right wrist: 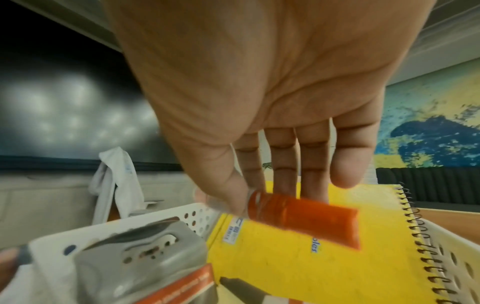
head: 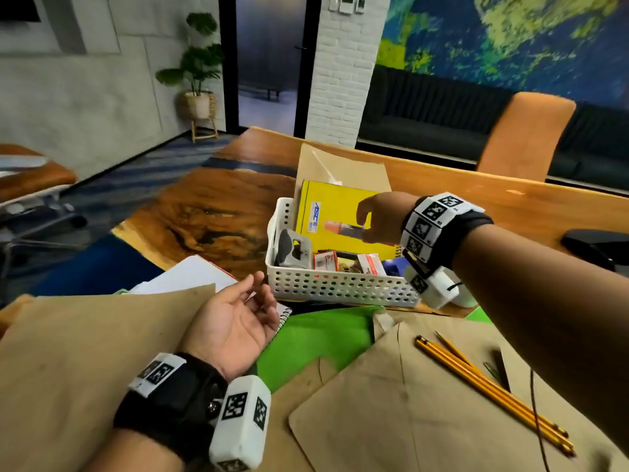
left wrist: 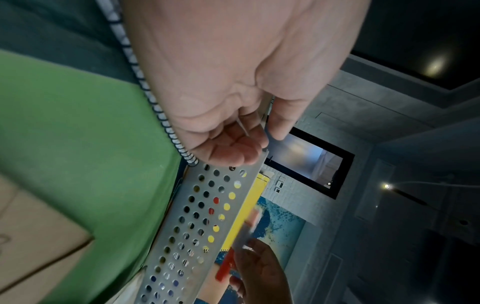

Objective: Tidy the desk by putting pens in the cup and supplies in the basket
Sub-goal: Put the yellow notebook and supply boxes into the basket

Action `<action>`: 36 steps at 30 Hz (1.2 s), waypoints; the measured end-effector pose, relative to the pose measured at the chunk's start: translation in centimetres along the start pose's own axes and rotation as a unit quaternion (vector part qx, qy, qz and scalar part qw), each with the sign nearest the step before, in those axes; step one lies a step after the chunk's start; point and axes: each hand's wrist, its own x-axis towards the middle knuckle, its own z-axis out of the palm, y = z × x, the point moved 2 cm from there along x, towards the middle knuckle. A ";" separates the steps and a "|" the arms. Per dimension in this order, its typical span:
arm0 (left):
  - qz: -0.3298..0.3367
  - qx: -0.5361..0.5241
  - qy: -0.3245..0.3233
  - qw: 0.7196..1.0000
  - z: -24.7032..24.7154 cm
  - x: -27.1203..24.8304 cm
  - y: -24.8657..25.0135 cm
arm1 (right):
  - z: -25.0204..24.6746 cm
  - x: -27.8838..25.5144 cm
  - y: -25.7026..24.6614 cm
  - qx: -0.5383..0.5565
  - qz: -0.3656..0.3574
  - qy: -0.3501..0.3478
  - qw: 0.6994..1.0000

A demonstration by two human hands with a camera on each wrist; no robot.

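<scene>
Head view: right hand (head: 381,218) pinches an orange highlighter (head: 343,228) above the white basket (head: 340,287), its long axis near level, orange cap pointing left; left hand (head: 235,325) rests palm-up, fingers loosely curled, holding nothing. Left wrist view: that palm beside the basket wall (left wrist: 197,226). Right wrist view: thumb and fingers (right wrist: 283,174) pinch the highlighter (right wrist: 306,220) over a yellow spiral notebook (right wrist: 298,267).

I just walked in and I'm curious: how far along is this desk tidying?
Partly done. The white basket already holds a yellow notebook, a hole punch and small boxes. The right hand holds an orange marker over it; the left hand rests open. Yellow pencils still lie out; no cup shows.
</scene>
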 end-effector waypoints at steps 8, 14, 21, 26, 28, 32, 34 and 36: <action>0.001 0.020 -0.012 1.000 -0.2 0.3 0.0 | 3.9 -7.2 0.8 -0.111 -0.026 -0.234 0.966; 0.008 0.029 -0.014 0.999 -0.1 0.2 -0.1 | 9.3 -12.9 2.5 -0.188 -0.012 -0.292 0.938; 0.010 0.029 -0.015 0.999 0.0 -0.1 -0.1 | 6.8 -12.9 1.5 -0.132 -0.038 -0.195 0.971; 0.007 0.022 -0.016 1.000 0.1 0.0 -0.1 | 0.5 -9.2 0.1 -0.105 -0.060 -0.058 0.991; 0.007 0.020 -0.013 1.000 0.1 0.0 -0.1 | -1.7 -6.4 -0.6 -0.089 -0.043 -0.009 0.995; 0.009 0.016 -0.013 1.000 0.2 -0.1 -0.2 | -3.6 -0.9 -3.3 -0.132 -0.048 -0.009 0.990; 0.009 0.015 -0.010 1.000 0.1 0.0 -0.1 | -2.3 2.5 -4.1 -0.170 -0.051 -0.038 0.983; 0.006 0.014 -0.010 1.000 0.3 -0.1 -0.2 | 0.0 7.5 -2.8 -0.192 -0.027 -0.065 0.979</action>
